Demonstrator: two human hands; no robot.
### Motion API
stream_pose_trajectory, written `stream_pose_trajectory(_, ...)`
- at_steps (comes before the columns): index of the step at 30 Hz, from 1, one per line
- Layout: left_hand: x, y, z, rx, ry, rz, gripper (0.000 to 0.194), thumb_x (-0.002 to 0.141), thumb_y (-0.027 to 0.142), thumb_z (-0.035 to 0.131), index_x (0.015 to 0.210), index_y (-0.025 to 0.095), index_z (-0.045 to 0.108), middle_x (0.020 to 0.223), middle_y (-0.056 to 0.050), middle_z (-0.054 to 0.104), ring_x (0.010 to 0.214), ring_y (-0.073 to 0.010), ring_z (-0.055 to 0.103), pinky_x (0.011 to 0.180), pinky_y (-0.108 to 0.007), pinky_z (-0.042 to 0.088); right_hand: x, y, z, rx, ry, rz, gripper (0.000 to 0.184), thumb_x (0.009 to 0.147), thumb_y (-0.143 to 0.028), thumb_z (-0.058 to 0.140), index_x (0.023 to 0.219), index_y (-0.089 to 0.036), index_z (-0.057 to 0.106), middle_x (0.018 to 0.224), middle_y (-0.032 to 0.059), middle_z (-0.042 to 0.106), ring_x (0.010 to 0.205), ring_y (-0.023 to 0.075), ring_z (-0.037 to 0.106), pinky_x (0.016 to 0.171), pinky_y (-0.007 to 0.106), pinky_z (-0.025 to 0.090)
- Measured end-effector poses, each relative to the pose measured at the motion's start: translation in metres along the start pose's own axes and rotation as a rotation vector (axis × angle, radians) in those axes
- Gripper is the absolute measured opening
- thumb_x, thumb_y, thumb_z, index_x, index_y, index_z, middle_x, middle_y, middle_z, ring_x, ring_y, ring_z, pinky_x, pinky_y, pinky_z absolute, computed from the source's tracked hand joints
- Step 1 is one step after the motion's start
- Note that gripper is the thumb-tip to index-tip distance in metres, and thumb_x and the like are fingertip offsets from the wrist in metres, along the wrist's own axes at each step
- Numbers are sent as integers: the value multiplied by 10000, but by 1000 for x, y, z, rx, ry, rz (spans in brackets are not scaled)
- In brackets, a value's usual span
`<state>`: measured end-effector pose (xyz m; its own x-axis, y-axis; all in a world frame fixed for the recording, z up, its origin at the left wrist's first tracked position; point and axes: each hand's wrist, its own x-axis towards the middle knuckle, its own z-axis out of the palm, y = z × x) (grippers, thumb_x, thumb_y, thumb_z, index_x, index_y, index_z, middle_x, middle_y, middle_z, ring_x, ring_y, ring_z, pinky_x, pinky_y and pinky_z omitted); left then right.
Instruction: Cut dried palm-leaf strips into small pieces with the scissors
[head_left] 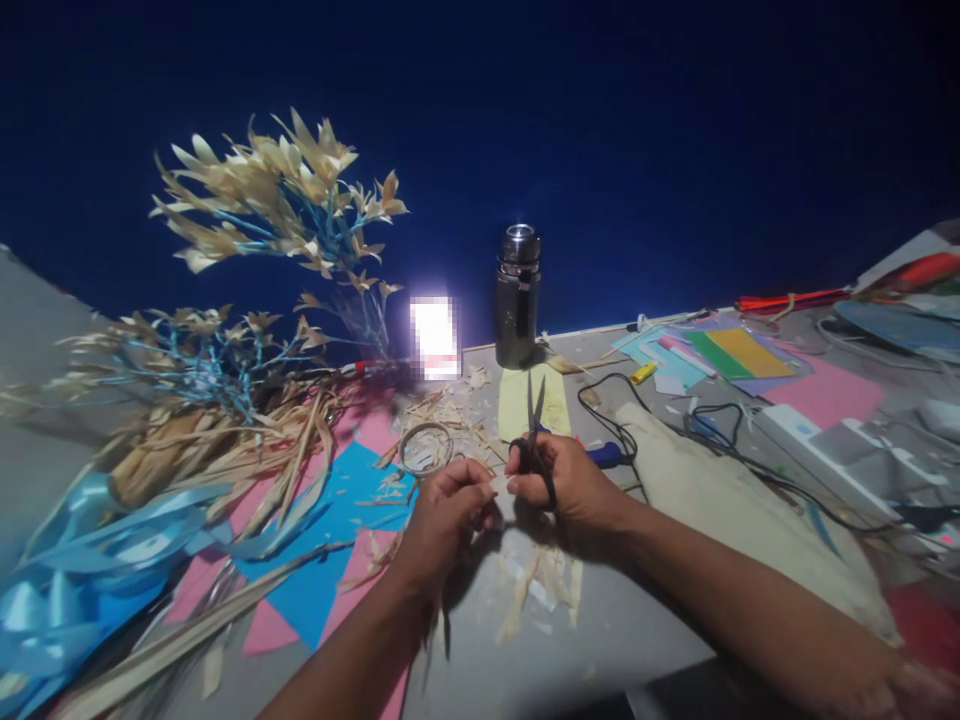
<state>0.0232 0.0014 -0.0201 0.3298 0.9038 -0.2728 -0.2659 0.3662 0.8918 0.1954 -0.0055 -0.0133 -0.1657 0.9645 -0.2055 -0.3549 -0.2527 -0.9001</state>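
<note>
My right hand grips black-handled scissors, blades pointing up and away from me. My left hand is closed beside it, pinching a small pale strip of dried leaf between the two hands. Cut pale leaf pieces lie on the grey table just below my hands. A roll of clear tape lies just beyond my left hand.
Dried-leaf flowers on blue stems and loose husks fill the left, with blue ribbon and pink and blue paper. A steel flask, a bright phone screen, a black cable, coloured papers and a white power strip are behind and right.
</note>
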Motion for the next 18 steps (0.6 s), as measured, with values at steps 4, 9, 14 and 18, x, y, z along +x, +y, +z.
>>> stream_pose_trajectory(4, 0, -2, 9, -190, 7, -29, 266, 656, 215, 803, 861, 179, 639, 665, 8, 658, 527, -103, 556, 541, -216, 427, 3, 11, 3, 76, 74, -83, 390, 613, -288, 887, 849, -171, 600, 654, -44, 585, 506, 98, 545, 509, 229, 450)
stream_pose_trajectory(9, 0, -12, 15, -201, 31, 23, 238, 694, 235, 821, 789, 173, 612, 609, 39, 593, 503, -75, 501, 523, -197, 382, 7, 18, 7, 100, 37, -84, 443, 562, -317, 910, 819, -188, 572, 655, -32, 608, 503, 141, 590, 512, 271, 494)
stream_pose_trajectory(14, 1, -17, 10, -146, 68, 48, 202, 751, 258, 768, 727, 172, 586, 599, 38, 566, 523, -78, 490, 527, -198, 369, 6, 19, 8, 1, 113, -85, 423, 508, -267, 932, 769, -172, 613, 688, -24, 605, 604, 114, 556, 574, 229, 467)
stream_pose_trajectory(18, 4, -19, 8, -76, 163, 98, 206, 710, 244, 777, 694, 175, 584, 566, 46, 552, 491, -72, 462, 488, -189, 334, 8, 25, 3, -71, 92, -97, 378, 583, -268, 895, 834, -171, 630, 738, -16, 625, 631, 109, 548, 596, 227, 447)
